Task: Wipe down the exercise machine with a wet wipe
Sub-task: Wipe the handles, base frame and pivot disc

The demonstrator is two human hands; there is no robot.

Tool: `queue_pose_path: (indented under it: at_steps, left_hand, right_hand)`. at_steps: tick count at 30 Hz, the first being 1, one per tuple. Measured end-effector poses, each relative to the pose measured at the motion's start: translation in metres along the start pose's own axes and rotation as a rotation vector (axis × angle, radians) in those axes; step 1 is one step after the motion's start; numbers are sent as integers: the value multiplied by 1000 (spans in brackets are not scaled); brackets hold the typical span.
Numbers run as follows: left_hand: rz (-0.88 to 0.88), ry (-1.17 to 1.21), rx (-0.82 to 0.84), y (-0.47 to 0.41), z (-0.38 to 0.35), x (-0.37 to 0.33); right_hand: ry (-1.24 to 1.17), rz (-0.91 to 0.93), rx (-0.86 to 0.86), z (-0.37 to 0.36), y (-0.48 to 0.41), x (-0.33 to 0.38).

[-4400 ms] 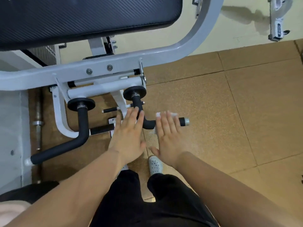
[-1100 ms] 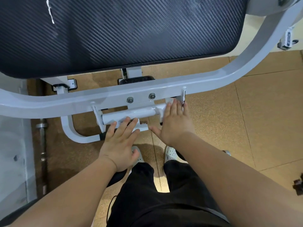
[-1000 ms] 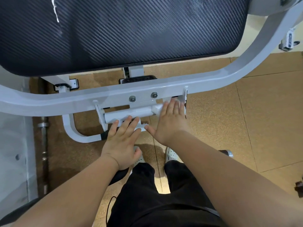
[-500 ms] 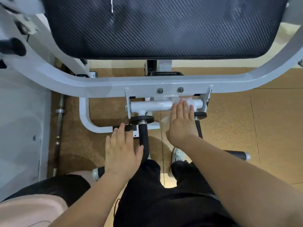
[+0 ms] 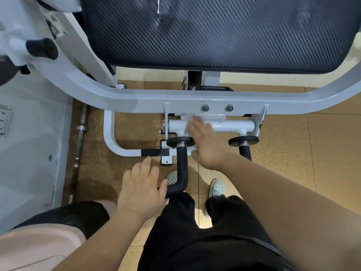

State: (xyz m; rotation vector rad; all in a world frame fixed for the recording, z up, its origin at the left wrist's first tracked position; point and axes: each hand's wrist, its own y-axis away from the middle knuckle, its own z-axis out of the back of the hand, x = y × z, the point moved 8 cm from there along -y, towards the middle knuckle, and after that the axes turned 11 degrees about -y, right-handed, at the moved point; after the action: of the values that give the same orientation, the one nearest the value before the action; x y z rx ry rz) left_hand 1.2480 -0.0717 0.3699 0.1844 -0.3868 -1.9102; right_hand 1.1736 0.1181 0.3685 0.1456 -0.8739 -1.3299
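The right hand [image 5: 204, 142] reaches forward, its fingers straight and blurred, and presses flat on the machine's white crossbar [image 5: 234, 126]. The crossbar sits just beneath the gray frame [image 5: 136, 102] and the black pad [image 5: 214, 32]. No wipe can be made out under the palm. The left hand [image 5: 140, 185] hovers flat and empty, thumb beside the black handle [image 5: 181, 163].
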Motion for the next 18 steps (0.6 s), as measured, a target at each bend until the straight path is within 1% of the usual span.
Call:
queue_pose_path:
  at_steps: [3, 5, 7, 9, 12, 14, 16, 18]
  left_hand:
    - [-14, 5, -4, -1, -1, -4]
    - [-3, 12, -9, -1, -1, -4]
    - [3, 7, -13, -1, -1, -4]
    - [14, 5, -17, -1, 0, -4]
    - [25, -4, -7, -1, 1, -4]
    - [33, -20, -6, -1, 0, -3]
    - [37, -22, 2, -1, -1, -3]
    - [41, -28, -5, -1, -1, -2]
  right_hand:
    - [-85, 131, 78, -7, -14, 40]
    - [-81, 152, 78, -7, -19, 43]
    - [-29, 151, 63, -5, -16, 36]
    - [-10, 93, 14, 0, -11, 20]
    - [-36, -52, -106, 11, -7, -10]
    - [-30, -66, -150, 14, -9, -16]
    - [-64, 12, -126, 12, -13, -4]
    - [-135, 127, -58, 7, -15, 16]
